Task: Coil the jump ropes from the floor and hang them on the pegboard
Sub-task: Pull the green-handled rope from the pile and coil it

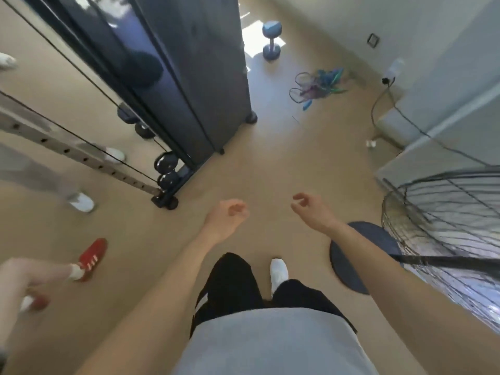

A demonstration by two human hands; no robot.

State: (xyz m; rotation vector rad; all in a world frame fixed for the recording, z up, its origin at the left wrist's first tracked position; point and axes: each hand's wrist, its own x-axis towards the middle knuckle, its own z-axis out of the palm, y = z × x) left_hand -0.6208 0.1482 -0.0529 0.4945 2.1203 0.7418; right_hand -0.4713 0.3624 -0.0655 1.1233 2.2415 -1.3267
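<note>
Beige floor (270, 163), smooth, with a sunlit patch at the far end. The jump ropes (316, 85) lie on it in a loose tangle of blue, green and purple strands with dark loops, close to the far wall and well ahead of the person. A blue dumbbell (271, 40) stands on end just beyond them, in the sun. The left hand (230, 216) and right hand (311, 209) are held out in front, apart from each other, fingers loosely curled and holding nothing; both are far from the ropes. A tall dark cabinet (194, 77) rises left of the tangle, with black weight plates (165, 169) at its foot. At right is a tilted wire fan guard (446, 212), with a round dark base (354, 255) on the floor under the right forearm. A black cable (392, 109) trails from a wall socket. The person's white shoe (278, 272) shows below the hands — a red shoe (92, 258) belonging to someone else at left.
</note>
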